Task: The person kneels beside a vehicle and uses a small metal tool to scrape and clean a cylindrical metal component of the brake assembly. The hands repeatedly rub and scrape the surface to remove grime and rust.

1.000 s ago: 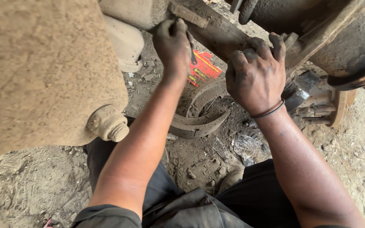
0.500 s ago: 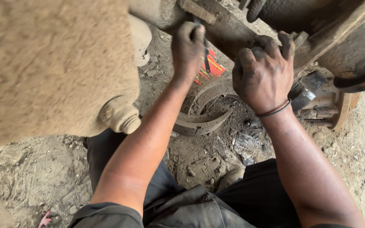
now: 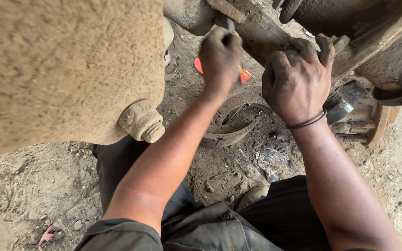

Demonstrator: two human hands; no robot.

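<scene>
My left hand (image 3: 220, 58) is clenched around a thin metal tool (image 3: 230, 25), whose tip stands up at 12 o'clock from my fist and touches the rusty steel beam (image 3: 257, 28) above. My right hand (image 3: 298, 79) is at 3 o'clock from the left one; its fingers are curled over the edge of the same beam and grip it. Below my hands, at 6 o'clock, two curved brake shoes (image 3: 231, 130) lie on the dirty ground (image 3: 38, 186). A red scrap (image 3: 243, 74) lies between my hands. At 4 o'clock from my right hand is a wheel hub with studs (image 3: 364, 123). A big dusty axle housing (image 3: 66, 69) fills the 9 o'clock side.
</scene>
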